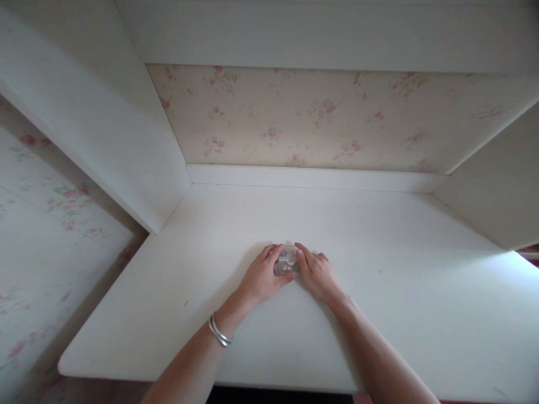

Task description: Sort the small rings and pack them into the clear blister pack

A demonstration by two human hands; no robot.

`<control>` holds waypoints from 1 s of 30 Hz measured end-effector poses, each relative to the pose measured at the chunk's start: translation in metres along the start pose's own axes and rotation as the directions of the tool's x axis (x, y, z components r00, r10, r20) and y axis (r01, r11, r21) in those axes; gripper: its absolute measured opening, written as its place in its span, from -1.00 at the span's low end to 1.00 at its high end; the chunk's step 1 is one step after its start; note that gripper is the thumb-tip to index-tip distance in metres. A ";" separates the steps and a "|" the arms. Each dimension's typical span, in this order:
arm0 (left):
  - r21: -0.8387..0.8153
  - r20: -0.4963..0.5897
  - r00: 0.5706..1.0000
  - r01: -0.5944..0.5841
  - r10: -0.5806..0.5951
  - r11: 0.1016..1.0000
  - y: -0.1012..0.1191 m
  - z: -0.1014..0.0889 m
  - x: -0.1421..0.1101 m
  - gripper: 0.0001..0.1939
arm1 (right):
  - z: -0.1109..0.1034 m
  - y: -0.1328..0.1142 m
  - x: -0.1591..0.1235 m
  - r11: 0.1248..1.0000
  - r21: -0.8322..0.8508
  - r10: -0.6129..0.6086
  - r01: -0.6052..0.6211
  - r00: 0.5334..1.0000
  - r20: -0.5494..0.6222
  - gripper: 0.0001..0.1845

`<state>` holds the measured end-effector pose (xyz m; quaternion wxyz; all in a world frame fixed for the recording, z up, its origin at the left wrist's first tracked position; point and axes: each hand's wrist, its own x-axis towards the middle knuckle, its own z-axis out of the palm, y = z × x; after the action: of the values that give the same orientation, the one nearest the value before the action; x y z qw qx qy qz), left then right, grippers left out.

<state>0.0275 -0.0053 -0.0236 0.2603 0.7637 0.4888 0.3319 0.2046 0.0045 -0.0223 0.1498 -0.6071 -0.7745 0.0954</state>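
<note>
1. The left hand [261, 278] grasps a small greyish box [287, 260] at its left end, thumb along the side toward the desk's front edge, fingers at the far side.
2. The right hand [318, 275] grasps the same box at its right end, with the thumb over its top face.
3. The box is between both hands, over the middle of the white desk [168, 336], well in from the front edge and the back edge. Whether it touches the desktop, I cannot tell.
4. Pale marks like lettering show on its top; they are too small and blurred to read, and no brand can be made out.
5. Silvery bracelets [219, 332] circle the left wrist.
6. A dark speck [186, 303] lies toward the desk's left edge.
7. A white strip [320, 178] runs along the back edge, below rose-patterned wallpaper [269, 115].
</note>
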 end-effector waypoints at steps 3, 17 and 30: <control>0.008 -0.014 1.000 -0.012 0.012 1.000 0.001 0.000 0.000 -0.40 | 0.000 0.001 0.000 1.000 0.000 -0.013 0.013 1.000 0.003 -0.48; 0.114 0.005 0.999 -0.053 0.053 0.992 -0.003 0.006 -0.003 -0.25 | -0.001 -0.001 0.000 1.000 0.006 -0.007 0.007 1.000 0.020 -0.46; 0.176 0.017 0.999 -0.052 0.050 0.983 -0.001 0.002 -0.003 -0.27 | -0.001 -0.001 0.000 1.000 0.010 -0.016 0.016 0.999 0.029 -0.47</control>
<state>0.0273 -0.0078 -0.0261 0.1859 0.7981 0.4948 0.2893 0.2038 0.0037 -0.0211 0.1421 -0.5987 -0.7810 0.1067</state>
